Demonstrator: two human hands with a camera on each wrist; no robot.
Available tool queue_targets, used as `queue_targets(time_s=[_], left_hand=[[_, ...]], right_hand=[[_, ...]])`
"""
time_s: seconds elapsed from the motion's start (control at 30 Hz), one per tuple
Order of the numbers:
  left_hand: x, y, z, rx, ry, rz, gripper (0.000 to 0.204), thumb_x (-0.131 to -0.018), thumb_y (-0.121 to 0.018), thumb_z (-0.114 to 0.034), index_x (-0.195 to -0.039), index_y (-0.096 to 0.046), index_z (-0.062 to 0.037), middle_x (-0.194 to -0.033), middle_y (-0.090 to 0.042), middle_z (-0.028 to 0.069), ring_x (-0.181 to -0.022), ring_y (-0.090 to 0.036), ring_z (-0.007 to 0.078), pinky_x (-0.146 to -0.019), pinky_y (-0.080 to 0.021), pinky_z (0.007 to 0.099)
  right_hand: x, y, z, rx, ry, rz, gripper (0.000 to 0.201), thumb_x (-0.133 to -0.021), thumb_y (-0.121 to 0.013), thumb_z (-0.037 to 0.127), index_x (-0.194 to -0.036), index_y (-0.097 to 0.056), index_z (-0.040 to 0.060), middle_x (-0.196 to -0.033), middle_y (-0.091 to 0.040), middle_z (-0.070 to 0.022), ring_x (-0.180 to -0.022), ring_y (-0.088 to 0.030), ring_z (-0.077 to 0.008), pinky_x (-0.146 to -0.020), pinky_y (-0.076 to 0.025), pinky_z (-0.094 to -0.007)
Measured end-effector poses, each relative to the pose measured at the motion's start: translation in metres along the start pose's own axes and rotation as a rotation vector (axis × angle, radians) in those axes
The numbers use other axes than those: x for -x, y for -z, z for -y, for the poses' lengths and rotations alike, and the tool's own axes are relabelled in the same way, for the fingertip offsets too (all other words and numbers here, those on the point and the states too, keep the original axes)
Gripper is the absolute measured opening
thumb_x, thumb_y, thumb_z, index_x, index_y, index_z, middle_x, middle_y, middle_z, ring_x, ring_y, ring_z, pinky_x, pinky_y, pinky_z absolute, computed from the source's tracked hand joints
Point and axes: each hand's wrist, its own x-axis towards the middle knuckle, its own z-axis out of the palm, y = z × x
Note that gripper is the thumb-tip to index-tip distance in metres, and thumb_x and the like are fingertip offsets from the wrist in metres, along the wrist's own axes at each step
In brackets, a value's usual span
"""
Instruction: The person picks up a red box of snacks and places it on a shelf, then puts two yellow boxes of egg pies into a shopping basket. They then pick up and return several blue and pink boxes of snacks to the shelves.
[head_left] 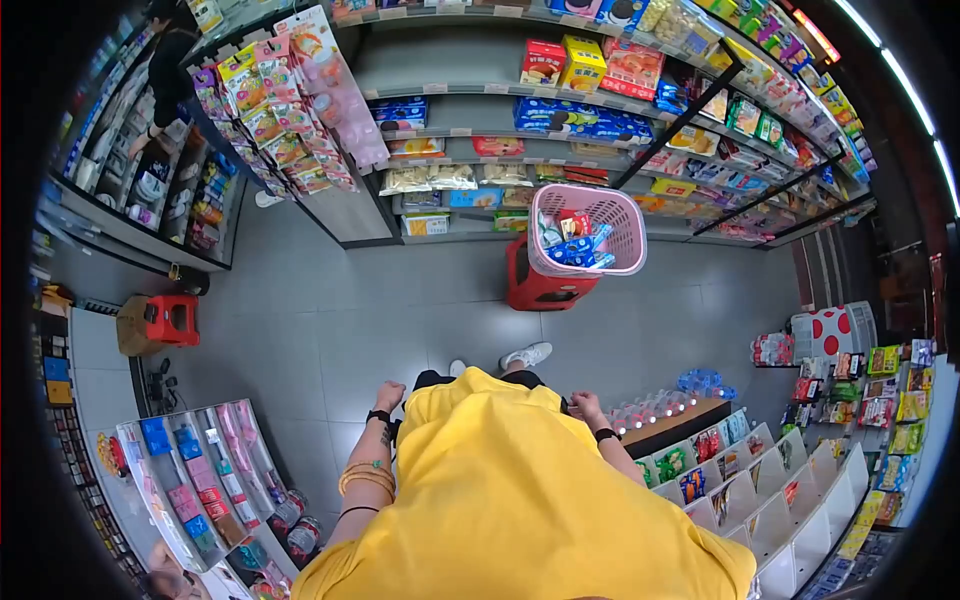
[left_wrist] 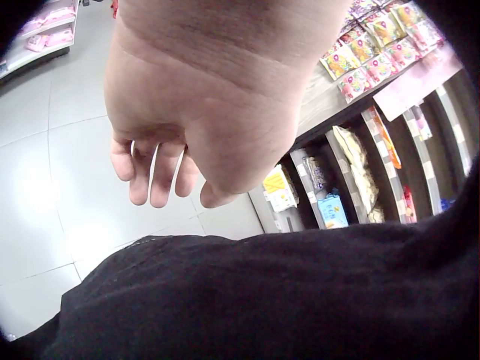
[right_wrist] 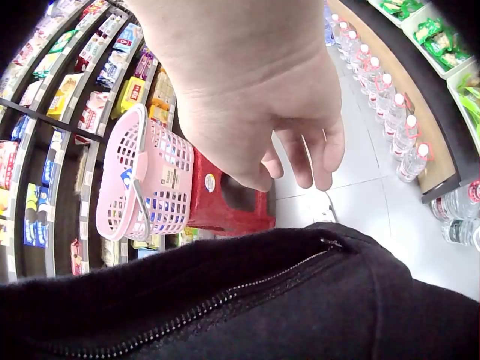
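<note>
In the head view the left hand (head_left: 389, 396) hangs beside the yellow shirt (head_left: 520, 480), and the right hand (head_left: 585, 405) hangs at its other side. The left wrist view shows the left hand (left_wrist: 202, 112) with loosely bent fingers above black clothing (left_wrist: 262, 292), holding nothing. In the right wrist view the right hand (right_wrist: 255, 97) is also empty, its fingers hanging loosely. Ahead of the person, a pink basket (head_left: 622, 268) holding several blue and red packages (head_left: 572, 250) sits on a red stool (head_left: 530, 290). Neither hand touches the basket.
Snack shelves (head_left: 450, 125) run along the far side. Hanging packets (head_left: 270, 120) are at the upper left. White bins (head_left: 770, 510) and bottles (head_left: 650, 408) stand at the right, a display rack (head_left: 205, 480) at the lower left, another red stool (head_left: 175, 320) at the left.
</note>
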Motion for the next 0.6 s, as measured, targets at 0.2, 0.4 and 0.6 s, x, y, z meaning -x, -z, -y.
queue_targets(time_s=[0.2,0.4,0.6], left_hand=[[0.002,0.001,-0.003,0.052,0.017,0.021,0.037,-0.074,-0.062,-0.03,-0.09,-0.064,0.0029,-0.091,-0.066,0.0202,-0.092,-0.062,0.0353,-0.082,-0.048,0.038],[0.012,0.005,-0.013,0.029,0.007,0.012,0.036,-0.074,-0.062,-0.029,-0.09,-0.064,0.0027,-0.09,-0.066,0.0198,-0.091,-0.062,0.0353,-0.082,-0.048,0.0387],[-0.001,-0.005,0.004,0.022,0.004,0.029,0.034,-0.076,-0.06,-0.028,-0.09,-0.064,0.0023,-0.094,-0.066,0.0213,-0.095,-0.061,0.0356,-0.083,-0.047,0.0391]], right_hand=[[0.004,-0.002,0.002,0.026,0.004,-0.018,0.026,-0.087,-0.059,0.022,-0.105,-0.057,0.0032,-0.083,-0.063,-0.009,-0.063,-0.062,-0.0189,-0.054,-0.052,-0.0305],[0.001,-0.002,-0.003,0.035,0.011,-0.037,0.025,-0.087,-0.059,0.021,-0.103,-0.057,0.0029,-0.081,-0.063,-0.0091,-0.062,-0.062,-0.0181,-0.051,-0.05,-0.0293],[-0.002,0.005,-0.009,-0.047,0.027,0.036,0.023,-0.086,-0.059,0.019,-0.101,-0.057,0.0015,-0.08,-0.062,-0.0093,-0.061,-0.06,-0.0177,-0.052,-0.05,-0.0306]])
